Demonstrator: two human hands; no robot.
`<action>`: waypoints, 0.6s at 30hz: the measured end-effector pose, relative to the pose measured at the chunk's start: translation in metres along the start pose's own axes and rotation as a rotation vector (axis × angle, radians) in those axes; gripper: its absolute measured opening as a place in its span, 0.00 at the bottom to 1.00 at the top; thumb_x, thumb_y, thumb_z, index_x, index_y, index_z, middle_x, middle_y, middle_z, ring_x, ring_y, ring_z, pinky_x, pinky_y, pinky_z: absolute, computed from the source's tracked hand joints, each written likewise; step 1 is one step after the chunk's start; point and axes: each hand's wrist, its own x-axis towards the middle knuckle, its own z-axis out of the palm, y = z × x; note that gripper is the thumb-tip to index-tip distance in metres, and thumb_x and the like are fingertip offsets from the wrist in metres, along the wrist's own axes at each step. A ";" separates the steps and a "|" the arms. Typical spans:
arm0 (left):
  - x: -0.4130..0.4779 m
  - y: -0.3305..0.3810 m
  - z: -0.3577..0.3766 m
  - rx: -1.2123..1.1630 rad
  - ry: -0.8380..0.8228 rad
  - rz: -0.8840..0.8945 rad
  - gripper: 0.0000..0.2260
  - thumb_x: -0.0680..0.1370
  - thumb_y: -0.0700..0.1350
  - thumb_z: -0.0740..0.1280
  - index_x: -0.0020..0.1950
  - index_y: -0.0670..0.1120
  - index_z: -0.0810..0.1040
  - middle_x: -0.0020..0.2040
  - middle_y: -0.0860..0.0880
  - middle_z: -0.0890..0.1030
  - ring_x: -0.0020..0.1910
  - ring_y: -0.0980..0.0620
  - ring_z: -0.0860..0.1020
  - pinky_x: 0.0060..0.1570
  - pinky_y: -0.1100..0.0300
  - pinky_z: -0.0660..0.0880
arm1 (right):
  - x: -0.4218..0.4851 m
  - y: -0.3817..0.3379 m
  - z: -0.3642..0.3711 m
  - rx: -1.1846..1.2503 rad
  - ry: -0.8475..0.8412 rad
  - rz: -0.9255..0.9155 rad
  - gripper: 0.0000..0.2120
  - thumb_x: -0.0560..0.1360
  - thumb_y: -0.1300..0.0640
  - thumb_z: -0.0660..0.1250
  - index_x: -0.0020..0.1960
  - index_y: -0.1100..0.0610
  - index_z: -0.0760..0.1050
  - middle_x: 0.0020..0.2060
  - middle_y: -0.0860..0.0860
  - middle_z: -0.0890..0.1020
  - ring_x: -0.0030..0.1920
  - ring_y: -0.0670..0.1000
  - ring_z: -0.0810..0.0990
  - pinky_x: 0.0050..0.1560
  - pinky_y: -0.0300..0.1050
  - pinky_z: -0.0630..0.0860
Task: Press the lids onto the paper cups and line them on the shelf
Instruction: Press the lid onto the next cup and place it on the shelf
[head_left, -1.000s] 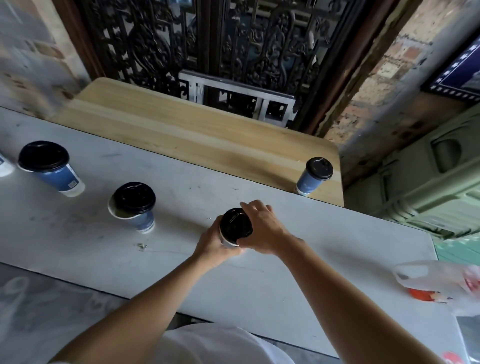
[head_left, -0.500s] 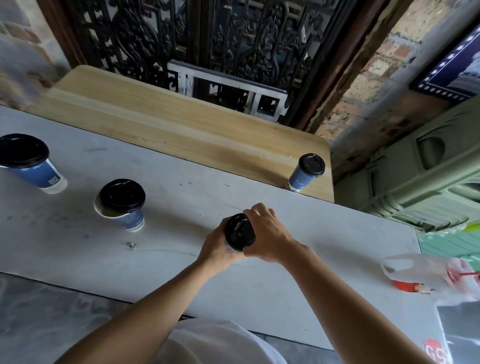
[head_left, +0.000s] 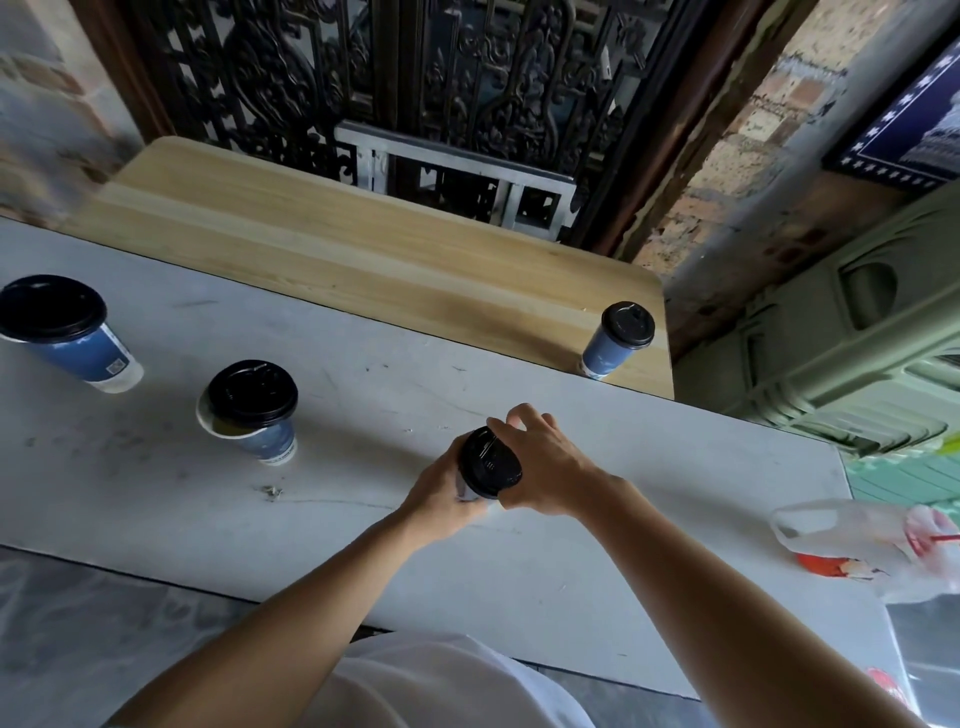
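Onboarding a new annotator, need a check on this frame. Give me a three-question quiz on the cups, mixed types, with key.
1. True or false: a lidded cup stands on the wooden shelf.
2. Which hand grips the body of the held cup?
3. The middle lid, on the middle cup, is: A pressed flat; B askew, rim exposed; C missing.
Key: 1 true. 2 the left hand; the right hand grips that cup's lid. 3 B.
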 end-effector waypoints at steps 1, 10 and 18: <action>0.000 0.002 -0.004 -0.056 -0.018 -0.034 0.30 0.69 0.42 0.73 0.69 0.60 0.72 0.60 0.57 0.82 0.62 0.55 0.79 0.59 0.59 0.78 | 0.000 0.002 0.002 0.043 0.002 0.008 0.41 0.67 0.52 0.75 0.76 0.49 0.62 0.69 0.50 0.62 0.65 0.55 0.63 0.57 0.54 0.78; -0.002 0.025 -0.007 -0.577 0.095 -0.295 0.12 0.82 0.53 0.64 0.60 0.52 0.82 0.62 0.51 0.82 0.63 0.53 0.79 0.58 0.43 0.81 | -0.007 0.012 0.024 0.454 0.193 0.119 0.41 0.66 0.54 0.80 0.76 0.49 0.68 0.69 0.50 0.68 0.68 0.55 0.66 0.63 0.42 0.66; -0.012 0.017 0.000 -0.552 0.160 -0.191 0.12 0.83 0.58 0.60 0.54 0.60 0.83 0.57 0.59 0.83 0.58 0.62 0.80 0.47 0.56 0.83 | -0.023 0.005 0.054 1.547 0.331 0.420 0.11 0.82 0.55 0.65 0.58 0.59 0.81 0.50 0.54 0.85 0.45 0.49 0.84 0.45 0.41 0.80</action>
